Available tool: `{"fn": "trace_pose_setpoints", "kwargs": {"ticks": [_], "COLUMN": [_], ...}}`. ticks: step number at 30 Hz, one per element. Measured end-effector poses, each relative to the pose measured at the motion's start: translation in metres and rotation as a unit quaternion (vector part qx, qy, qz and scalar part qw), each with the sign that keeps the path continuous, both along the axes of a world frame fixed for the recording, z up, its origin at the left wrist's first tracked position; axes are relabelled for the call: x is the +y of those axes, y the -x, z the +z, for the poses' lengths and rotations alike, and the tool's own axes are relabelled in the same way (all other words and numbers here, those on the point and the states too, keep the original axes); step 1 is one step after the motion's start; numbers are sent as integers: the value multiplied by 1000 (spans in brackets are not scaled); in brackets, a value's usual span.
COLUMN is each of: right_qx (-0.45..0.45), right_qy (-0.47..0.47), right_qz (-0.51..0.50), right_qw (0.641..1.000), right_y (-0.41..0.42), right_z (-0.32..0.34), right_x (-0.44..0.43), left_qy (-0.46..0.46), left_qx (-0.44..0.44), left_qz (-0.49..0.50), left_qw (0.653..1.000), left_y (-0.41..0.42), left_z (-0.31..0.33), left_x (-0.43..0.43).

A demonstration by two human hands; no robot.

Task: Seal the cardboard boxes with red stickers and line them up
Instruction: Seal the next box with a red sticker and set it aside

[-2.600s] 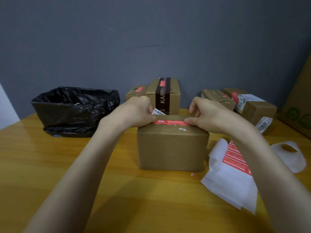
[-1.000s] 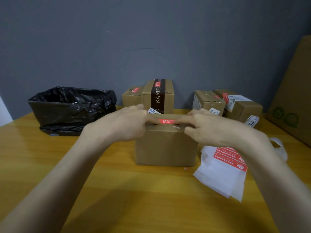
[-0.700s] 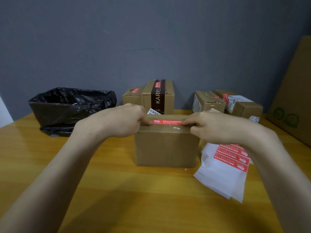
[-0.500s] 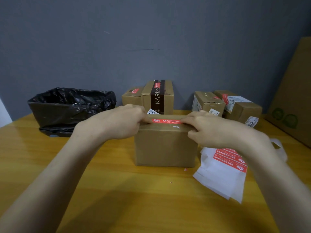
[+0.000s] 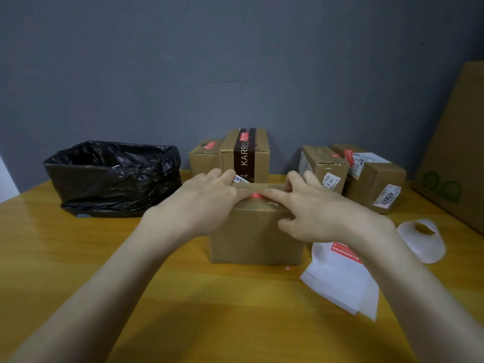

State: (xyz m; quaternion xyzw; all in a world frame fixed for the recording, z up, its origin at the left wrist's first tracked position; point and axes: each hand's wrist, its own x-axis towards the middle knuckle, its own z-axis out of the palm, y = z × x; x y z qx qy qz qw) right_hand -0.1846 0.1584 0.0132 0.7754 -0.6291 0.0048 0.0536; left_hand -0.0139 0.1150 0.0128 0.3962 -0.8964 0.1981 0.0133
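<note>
A plain cardboard box [image 5: 255, 237] stands on the wooden table in front of me. A red sticker [image 5: 255, 196] lies along its top seam, mostly covered by my fingers. My left hand [image 5: 201, 203] rests on the box's top left with its fingers stretched over the sticker. My right hand [image 5: 314, 208] presses from the right, index finger flat on the sticker, tips nearly meeting at the middle. Behind stand sealed boxes: a tall one with dark tape [image 5: 246, 155], a small one [image 5: 205, 155] to its left, and two more [image 5: 323, 167] [image 5: 372, 176] at the right.
A white sheet of red stickers [image 5: 343, 281] lies right of the box, partly under my right forearm. A curled white backing strip [image 5: 421, 239] lies further right. A bin lined with a black bag [image 5: 112, 176] stands at back left. A large cardboard sheet [image 5: 455, 153] leans at the right edge.
Both hands slid inward along the sticker from its ends to the middle, so most of the red strip is now covered. The box has not moved.
</note>
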Motion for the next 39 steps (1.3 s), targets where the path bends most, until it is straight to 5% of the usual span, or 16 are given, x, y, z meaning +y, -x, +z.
{"fn": "trace_pose_setpoints", "kwargs": {"ticks": [5,15,19,22,26,32,39], "right_qx": [-66,-324,-405,-429,-523,-503,-543], "right_qy": [-34,-85,-65,13,79,-119,-148], "right_qz": [-1,70,70,11,-100,-119,-156], "right_qw": [997,940,909,903,843,848,812], "right_y": [16,61,67,71,75,67,54], "right_z": [11,20,18,17,18,22,5], "right_x": [0,1,-1,-5,-10,2,-12], "left_qy": [-129,-385,-370,-369,-320,-258,-210], "left_qx": [104,234,260,363,460,519,524], "left_qz": [22,8,4,9,47,21,-2], "left_qw": [986,893,892,855,827,814,825], "left_y": [-13,-36,-33,-30,-14,21,65], "left_z": [10,-3,-5,-4,-7,-27,-43], "left_x": [-11,-41,-41,-42,-40,-22,-7]}}
